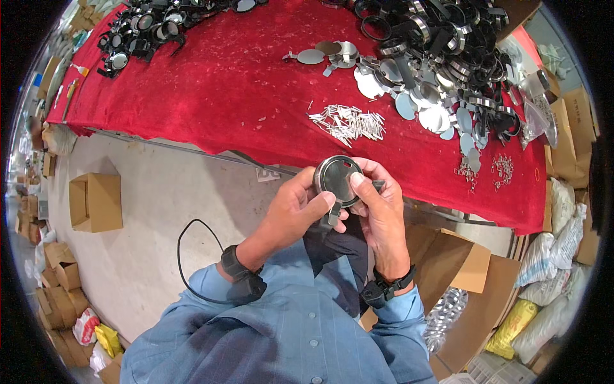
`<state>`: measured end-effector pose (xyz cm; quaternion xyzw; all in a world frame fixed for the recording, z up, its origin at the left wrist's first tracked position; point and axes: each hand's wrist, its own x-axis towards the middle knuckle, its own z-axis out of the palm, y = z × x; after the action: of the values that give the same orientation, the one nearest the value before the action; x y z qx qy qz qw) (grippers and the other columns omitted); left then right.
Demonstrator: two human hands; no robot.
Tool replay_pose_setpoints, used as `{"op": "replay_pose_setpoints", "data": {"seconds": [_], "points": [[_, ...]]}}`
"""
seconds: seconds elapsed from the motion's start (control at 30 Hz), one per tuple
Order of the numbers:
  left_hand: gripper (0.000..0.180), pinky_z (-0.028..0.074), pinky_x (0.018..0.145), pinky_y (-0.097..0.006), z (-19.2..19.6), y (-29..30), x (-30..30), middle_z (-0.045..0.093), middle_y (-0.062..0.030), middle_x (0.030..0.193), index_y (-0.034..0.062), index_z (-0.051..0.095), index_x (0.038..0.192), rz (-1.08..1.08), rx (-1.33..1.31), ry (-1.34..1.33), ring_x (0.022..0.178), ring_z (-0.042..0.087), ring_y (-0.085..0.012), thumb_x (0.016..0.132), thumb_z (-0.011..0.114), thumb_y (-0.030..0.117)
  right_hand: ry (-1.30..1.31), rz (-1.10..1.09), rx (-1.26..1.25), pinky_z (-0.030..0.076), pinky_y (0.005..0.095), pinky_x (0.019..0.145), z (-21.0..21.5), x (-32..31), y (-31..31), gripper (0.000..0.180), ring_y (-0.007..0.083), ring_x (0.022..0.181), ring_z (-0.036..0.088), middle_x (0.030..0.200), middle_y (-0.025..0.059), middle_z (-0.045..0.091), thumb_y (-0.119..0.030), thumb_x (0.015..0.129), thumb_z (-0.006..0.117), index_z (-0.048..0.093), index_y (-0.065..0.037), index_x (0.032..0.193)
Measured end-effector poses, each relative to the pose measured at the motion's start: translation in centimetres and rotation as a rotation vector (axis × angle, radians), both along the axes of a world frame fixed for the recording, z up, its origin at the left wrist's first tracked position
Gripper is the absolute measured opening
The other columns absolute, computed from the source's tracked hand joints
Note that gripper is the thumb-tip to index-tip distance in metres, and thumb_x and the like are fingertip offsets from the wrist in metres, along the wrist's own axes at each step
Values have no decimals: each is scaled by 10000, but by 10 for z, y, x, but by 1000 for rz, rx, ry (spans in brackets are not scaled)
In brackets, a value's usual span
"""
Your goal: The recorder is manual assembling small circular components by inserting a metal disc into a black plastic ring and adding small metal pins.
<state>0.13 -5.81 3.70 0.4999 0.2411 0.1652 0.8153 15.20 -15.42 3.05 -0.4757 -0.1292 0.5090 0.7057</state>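
Both my hands are closed on a round black part with a shiny metal rim (334, 174), held just in front of the table's near edge. My left hand (293, 206) grips its left side, thumb pressed low on its face. My right hand (384, 210) wraps the right side, with the thumb lying across the dark face. A small grey tab (334, 214) sticks out below the rim. Just beyond, on the red cloth (211, 96), lies a heap of thin white pins (348, 123).
Loose silver discs (435, 117) and black rings (376, 27) are heaped at the far right. Small wire clips (503, 171) lie nearer. More round black parts (144, 24) fill the far left. A carton (96, 201) stands on the floor; an opened box (470, 269) is beside my right arm.
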Motion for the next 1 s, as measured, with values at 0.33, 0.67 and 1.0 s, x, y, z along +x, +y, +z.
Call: {"op": "replay_pose_setpoints", "data": {"seconds": [0.33,0.67,1.0], "points": [[268,596,862,-374,7,10,-13,686,-159,1110,15,487,1266,-94,51,-174,947,728,-225,1006,527,63,-313,122,-103,423,226,565,6,11,10,242,39,651,537,875,-5,672,-202,965,692,690,-14,1118],[227,651,816,-467,8,9,-9,685,-187,1048,17,519,1164,-37,-133,-146,950,748,-315,937,507,33,-1886,26,-321,580,472,703,-12,78,45,365,372,814,705,1245,130,615,-36,858,628,649,-84,1219],[244,653,808,-459,0,13,-5,667,-204,1080,21,517,1161,34,-182,-122,963,742,-321,921,479,4,-1822,25,-297,584,429,720,-9,92,-1,352,342,850,708,1216,128,628,17,849,646,668,-87,1184]]}}
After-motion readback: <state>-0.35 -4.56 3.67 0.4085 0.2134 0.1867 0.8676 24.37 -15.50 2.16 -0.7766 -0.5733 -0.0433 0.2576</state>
